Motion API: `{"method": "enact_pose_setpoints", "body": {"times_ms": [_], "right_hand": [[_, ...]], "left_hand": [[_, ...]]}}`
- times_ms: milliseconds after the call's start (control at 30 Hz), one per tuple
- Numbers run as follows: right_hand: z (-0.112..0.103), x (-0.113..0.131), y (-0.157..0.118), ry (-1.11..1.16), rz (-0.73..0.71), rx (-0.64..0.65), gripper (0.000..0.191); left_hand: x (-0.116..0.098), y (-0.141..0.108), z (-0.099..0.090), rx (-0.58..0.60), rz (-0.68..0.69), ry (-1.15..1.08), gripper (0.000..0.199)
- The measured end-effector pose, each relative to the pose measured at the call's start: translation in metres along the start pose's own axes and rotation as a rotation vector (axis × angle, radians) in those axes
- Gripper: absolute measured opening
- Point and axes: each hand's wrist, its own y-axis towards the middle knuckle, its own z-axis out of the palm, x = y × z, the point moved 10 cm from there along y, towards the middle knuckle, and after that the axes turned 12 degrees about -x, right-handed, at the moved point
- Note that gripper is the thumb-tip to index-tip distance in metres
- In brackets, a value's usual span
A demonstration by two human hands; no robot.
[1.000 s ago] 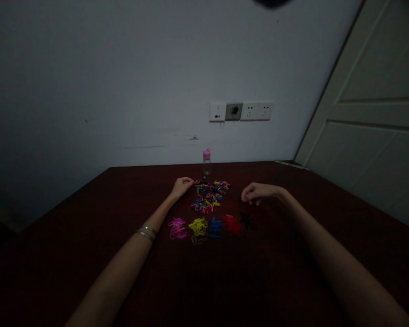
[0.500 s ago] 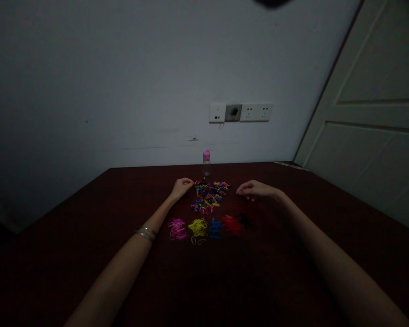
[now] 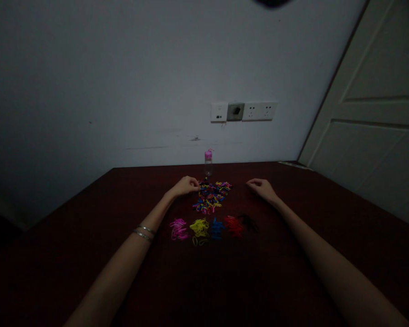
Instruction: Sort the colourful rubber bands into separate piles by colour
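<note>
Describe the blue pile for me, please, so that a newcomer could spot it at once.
On the table, find the mixed heap. Nearer the camera, the blue pile lies between the yellow pile and the red pile. It alone is blue throughout; the heap only has blue mixed among other colours.

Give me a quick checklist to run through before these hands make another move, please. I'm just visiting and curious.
1. Left hand at the mixed pile of elastic bands: ok, fingertips at its left edge.
2. Right hand apart from the mixed pile: ok, it is off to the right.
3. Band held in either hand: cannot tell, too dark and small.
4. Yellow bands in one heap: not ok, loose loops lie on the near side.
5. Red bands fully separate from the black bands: cannot tell, the gap is too dark.
6. Clear bottle with pink cap upright: ok, it stands behind the mixed pile.
</note>
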Motion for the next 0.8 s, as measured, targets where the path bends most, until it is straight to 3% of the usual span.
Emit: {"method": "enact_pose_setpoints", "body": {"times_ms": [167,400,800], "right_hand": [[0.004,-0.004,0.002,-0.011,-0.007,0.015,0.03],[0.004,-0.002,0.0,-0.022,-0.002,0.016,0.03],[0.002,0.005,-0.002,-0.041,-0.019,0.008,0.031]], "left_hand": [[-0.01,-0.003,0.009,0.092,0.057,0.147,0.021],[0.001,0.0,0.009,0.027,0.055,0.193,0.017],[0.008,0.001,0.007,0.027,0.024,0.246,0.02]]}}
